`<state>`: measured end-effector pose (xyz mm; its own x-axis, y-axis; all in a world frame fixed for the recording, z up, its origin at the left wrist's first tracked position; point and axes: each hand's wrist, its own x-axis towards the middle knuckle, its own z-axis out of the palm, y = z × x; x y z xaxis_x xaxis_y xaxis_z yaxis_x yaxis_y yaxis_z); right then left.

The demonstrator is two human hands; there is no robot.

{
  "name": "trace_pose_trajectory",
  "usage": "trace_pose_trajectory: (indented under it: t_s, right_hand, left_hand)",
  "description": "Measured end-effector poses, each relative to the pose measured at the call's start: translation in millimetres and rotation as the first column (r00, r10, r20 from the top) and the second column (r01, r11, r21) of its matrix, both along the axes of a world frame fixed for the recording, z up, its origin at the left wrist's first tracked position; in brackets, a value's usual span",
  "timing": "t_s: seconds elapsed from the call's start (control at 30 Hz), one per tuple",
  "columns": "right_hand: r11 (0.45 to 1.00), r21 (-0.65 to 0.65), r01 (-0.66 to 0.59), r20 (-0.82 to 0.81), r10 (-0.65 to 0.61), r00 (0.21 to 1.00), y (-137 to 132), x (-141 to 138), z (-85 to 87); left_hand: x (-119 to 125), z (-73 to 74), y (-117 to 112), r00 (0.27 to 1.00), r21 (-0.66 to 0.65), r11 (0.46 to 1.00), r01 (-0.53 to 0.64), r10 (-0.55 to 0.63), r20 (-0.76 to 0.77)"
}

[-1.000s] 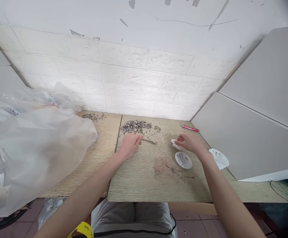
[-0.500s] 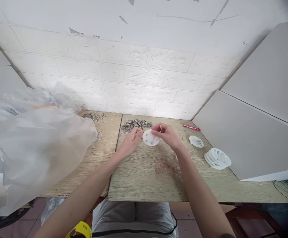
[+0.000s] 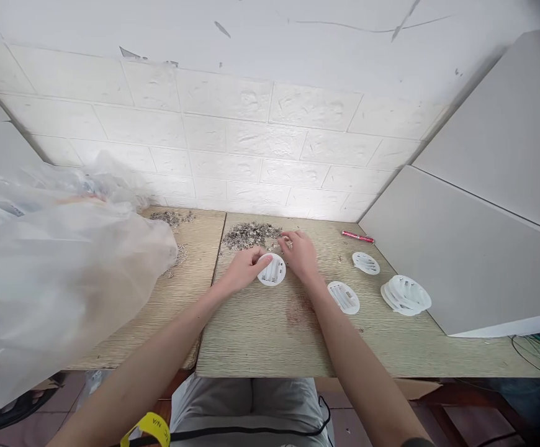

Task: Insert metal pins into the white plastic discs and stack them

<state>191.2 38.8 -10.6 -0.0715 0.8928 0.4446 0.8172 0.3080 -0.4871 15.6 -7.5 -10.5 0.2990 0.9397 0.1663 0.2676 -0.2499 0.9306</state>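
Note:
A white round plastic disc (image 3: 271, 269) with molded slots is held at its left edge by my left hand (image 3: 246, 268), thumb on top. Its slotted face is turned up, and small metal bits show at its lower edge. My right hand (image 3: 298, 251) is at the right end of a heap of small metal pieces (image 3: 250, 235), with its fingers bent and the thumb slightly apart from them. No piece can be made out in those fingers. Beside my right forearm lies a second slotted disc (image 3: 343, 298).
Farther right are another slotted disc (image 3: 365, 263) and a stack of discs (image 3: 406, 295). A red pen (image 3: 357, 236) lies near the grey side panel (image 3: 475, 254). Large plastic bags (image 3: 74, 261) cover the left, with more metal pieces (image 3: 172, 217) behind them. The tiled wall (image 3: 246, 149) bounds the back.
My right hand has let go of the disc and moved slightly left to the metal pieces. The disc now shows its slotted face, in my left hand alone. The view has shifted slightly.

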Motion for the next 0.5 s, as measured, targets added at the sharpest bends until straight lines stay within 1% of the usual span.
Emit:
trace_pose_trajectory:
  t_s: [0.07, 0.13, 0.2, 0.27, 0.37, 0.43, 0.47, 0.5]
  right_hand:
    - [0.998, -0.057, 0.014, 0.098, -0.009, 0.995, 2, -1, -5.6]
    - [0.994, -0.108, 0.013, 0.118, 0.000, 0.993, 4, -1, -9.3]
    - [0.992, -0.123, 0.006, 0.108, 0.007, 0.994, 4, -1, -10.8]
    - [0.992, -0.125, 0.002, 0.103, 0.011, 0.995, 4, 0, -10.4]
    - [0.993, -0.117, 0.007, 0.109, 0.006, 0.994, 3, 2, -8.4]
    - [0.994, -0.111, 0.018, 0.115, -0.005, 0.993, 1, 2, -7.1]
    - [0.994, -0.107, 0.027, 0.115, -0.015, 0.993, 0, 2, -6.6]
    - [0.994, -0.101, 0.039, 0.114, -0.027, 0.993, -1, 1, -6.3]
  left_hand:
    - [1, -0.4, -1, 1.000, 0.001, 1.000, 0.011, -0.011, -0.028]
    - [2, -0.6, 0, 0.999, 0.009, 1.000, 0.002, -0.002, -0.032]
    - [2, 1.0, 3, 1.000, 0.025, 0.999, -0.023, 0.023, -0.016]
    - [-2, 5.3, 5, 0.997, 0.033, 0.997, -0.076, 0.076, 0.016]
    - [-22, 13.8, -1, 0.968, -0.004, 0.972, -0.234, 0.234, 0.088]
    - [-44, 16.3, -17, 0.899, 0.011, 0.910, -0.414, 0.407, 0.163]
    - [-57, 15.8, -28, 0.836, 0.031, 0.849, -0.527, 0.511, 0.201]
    - [-69, 14.0, -40, 0.742, 0.030, 0.755, -0.655, 0.635, 0.216]
